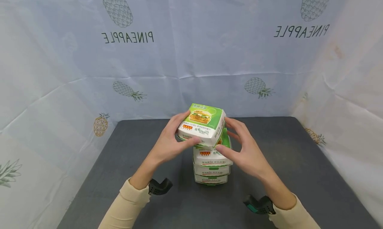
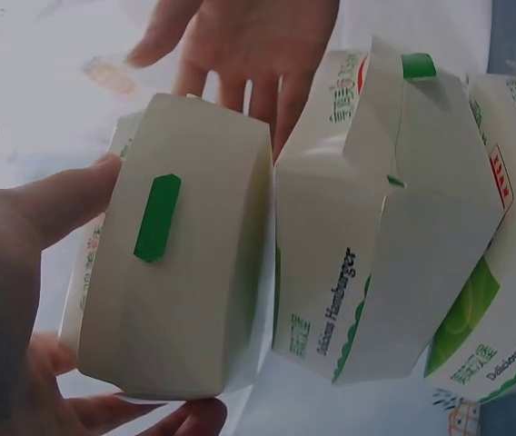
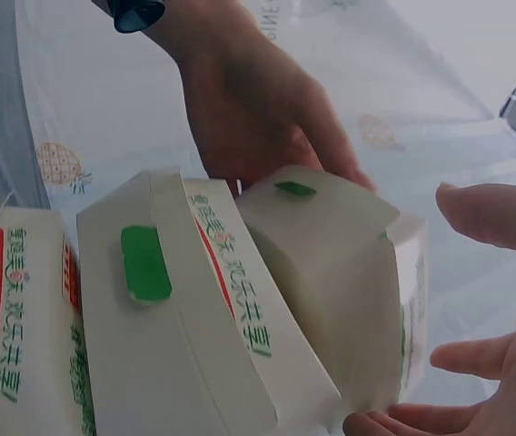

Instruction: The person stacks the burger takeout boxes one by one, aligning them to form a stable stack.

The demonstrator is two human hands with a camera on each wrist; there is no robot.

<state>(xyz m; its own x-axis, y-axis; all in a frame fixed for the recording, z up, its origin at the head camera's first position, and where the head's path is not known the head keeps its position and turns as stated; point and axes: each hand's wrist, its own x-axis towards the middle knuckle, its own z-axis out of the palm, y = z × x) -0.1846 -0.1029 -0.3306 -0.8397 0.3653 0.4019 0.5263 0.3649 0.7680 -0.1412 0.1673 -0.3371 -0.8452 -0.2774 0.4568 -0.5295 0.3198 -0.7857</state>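
Observation:
A green and white hamburger box (image 1: 201,117) with a burger picture on its lid sits tilted above a stack of similar boxes (image 1: 211,170). My left hand (image 1: 169,142) grips it from the left, thumb on the front face and fingers around the far side. On the right, my right hand (image 1: 249,149) is spread beside the same box, its thumb near the lower front corner. Seen from the right wrist, the right thumb (image 3: 485,213) stands apart from the held box (image 3: 331,263); whether a lower fingertip touches it I cannot tell.
The stack stands on a dark table (image 1: 143,145) with several boxes one on another. A pale cloth (image 1: 191,56) printed with pineapples hangs behind and along both sides of the table. Each wrist wears a black strap device (image 1: 160,186).

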